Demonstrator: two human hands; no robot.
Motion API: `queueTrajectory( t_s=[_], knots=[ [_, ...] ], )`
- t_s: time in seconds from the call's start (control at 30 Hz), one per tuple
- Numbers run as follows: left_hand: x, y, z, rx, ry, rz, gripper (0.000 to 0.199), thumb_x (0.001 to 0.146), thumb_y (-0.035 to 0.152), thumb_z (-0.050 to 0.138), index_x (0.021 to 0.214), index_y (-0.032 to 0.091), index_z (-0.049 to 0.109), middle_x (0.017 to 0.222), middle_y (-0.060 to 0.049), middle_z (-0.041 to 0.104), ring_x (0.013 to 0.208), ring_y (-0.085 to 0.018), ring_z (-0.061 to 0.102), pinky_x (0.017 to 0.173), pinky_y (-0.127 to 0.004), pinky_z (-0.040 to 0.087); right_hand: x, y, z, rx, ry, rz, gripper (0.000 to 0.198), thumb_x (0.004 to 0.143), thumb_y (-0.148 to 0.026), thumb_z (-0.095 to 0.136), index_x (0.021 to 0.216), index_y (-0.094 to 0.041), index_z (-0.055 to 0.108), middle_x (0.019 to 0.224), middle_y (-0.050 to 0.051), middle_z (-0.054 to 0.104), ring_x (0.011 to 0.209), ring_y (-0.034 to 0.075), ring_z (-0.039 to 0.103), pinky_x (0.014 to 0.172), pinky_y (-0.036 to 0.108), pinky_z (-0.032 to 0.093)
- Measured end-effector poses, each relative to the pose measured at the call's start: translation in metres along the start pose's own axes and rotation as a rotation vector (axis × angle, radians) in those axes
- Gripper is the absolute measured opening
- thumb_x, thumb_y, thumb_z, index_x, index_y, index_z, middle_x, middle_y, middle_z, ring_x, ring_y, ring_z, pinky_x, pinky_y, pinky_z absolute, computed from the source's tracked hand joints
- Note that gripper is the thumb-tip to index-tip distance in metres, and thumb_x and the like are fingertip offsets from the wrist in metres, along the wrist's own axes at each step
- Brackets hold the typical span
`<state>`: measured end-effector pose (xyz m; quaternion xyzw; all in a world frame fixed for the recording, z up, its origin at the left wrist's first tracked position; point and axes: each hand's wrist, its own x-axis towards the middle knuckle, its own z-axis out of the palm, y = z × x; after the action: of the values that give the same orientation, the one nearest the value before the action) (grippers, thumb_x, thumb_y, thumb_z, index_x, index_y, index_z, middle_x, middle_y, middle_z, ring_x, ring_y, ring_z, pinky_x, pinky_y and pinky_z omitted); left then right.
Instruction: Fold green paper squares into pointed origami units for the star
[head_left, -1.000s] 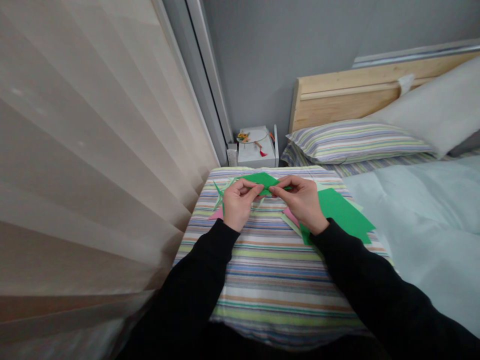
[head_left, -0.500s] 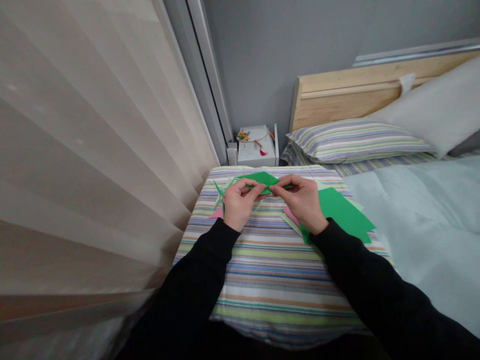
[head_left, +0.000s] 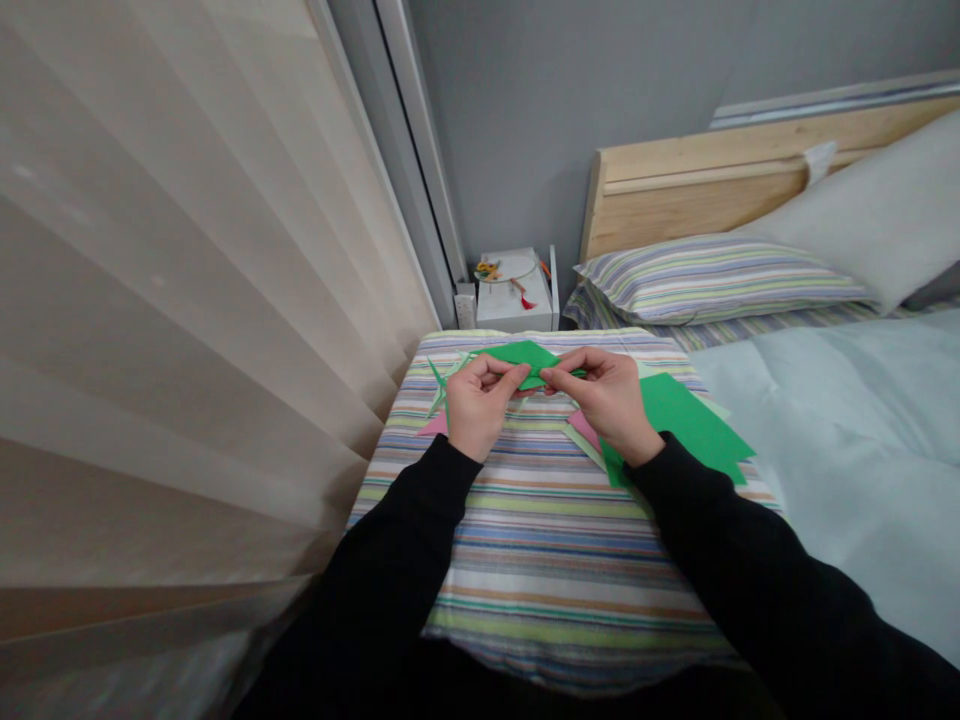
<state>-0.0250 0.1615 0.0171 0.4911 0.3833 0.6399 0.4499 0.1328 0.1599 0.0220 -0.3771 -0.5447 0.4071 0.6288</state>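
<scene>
A folded sheet of green paper is held up between my two hands above the striped cloth. My left hand pinches its near left part between thumb and fingers. On the right side, the thumb and fingertips of my right hand grip the same paper, close to the left thumb. The fingers cover part of the folds. Beneath and beside my right wrist lie flat green sheets, with a pink sheet partly under the hand. Left of my left hand sit pointed folded green papers and a pink piece.
Behind the cloth-covered surface stands a small white cabinet carrying a round fan with a red tassel. A pale curtain hangs along the left. To the right is a bed with a striped pillow and light blue bedding.
Both hands keep their pinch on the green paper. The right fingertips have shifted very slightly, and the near flap of the paper shows a little more between the thumbs.
</scene>
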Motion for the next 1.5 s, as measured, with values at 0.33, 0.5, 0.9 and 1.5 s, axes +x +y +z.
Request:
queueTrajectory(
  t_s=[0.33, 0.5, 0.9, 1.5],
  knots=[
    [0.0000, -0.0010, 0.0001, 0.013, 0.015, 0.040, 0.044, 0.067, 0.044, 0.092, 0.071, 0.019, 0.057, 0.061, 0.003, 0.068, 0.056, -0.014, 0.071, 0.061, -0.031, 0.067, -0.0006, 0.0007, 0.0010, 0.020, 0.009, 0.014, 0.020, 0.070, -0.029, 0.087, 0.064, -0.021, 0.070, 0.063, 0.001, 0.073, 0.057, 0.016, 0.066, 0.056, 0.029, 0.054],
    [-0.0018, 0.0007, 0.0005, -0.002, 0.010, 0.097, 0.043, 0.072, 0.044, 0.091, 0.089, 0.022, 0.057, 0.065, 0.004, 0.071, 0.059, -0.018, 0.075, 0.056, -0.029, 0.066, -0.0011, 0.0006, 0.0017, 0.068, 0.006, 0.017, 0.025, 0.069, -0.033, 0.091, 0.068, -0.020, 0.068, 0.063, -0.001, 0.070, 0.056, 0.015, 0.068, 0.055, 0.029, 0.056],
    [0.0014, 0.0006, -0.0022, 0.041, 0.002, 0.128, 0.032, 0.069, 0.039, 0.092, 0.082, 0.018, 0.073, 0.072, -0.001, 0.075, 0.065, -0.016, 0.074, 0.068, -0.032, 0.067, -0.0001, 0.0027, -0.0004, 0.057, -0.003, -0.041, 0.021, 0.071, -0.032, 0.092, 0.075, -0.020, 0.074, 0.068, -0.001, 0.073, 0.062, 0.017, 0.073, 0.060, 0.030, 0.059],
    [-0.0001, 0.0027, -0.0011, 0.027, -0.012, 0.128, 0.039, 0.069, 0.044, 0.093, 0.073, 0.017, 0.065, 0.066, 0.001, 0.069, 0.061, -0.013, 0.071, 0.067, -0.028, 0.066, -0.0018, -0.0009, -0.0014, 0.011, -0.001, -0.088, 0.016, 0.074, -0.023, 0.087, 0.069, -0.020, 0.073, 0.066, 0.000, 0.073, 0.060, 0.016, 0.069, 0.059, 0.029, 0.055]
  ],
)
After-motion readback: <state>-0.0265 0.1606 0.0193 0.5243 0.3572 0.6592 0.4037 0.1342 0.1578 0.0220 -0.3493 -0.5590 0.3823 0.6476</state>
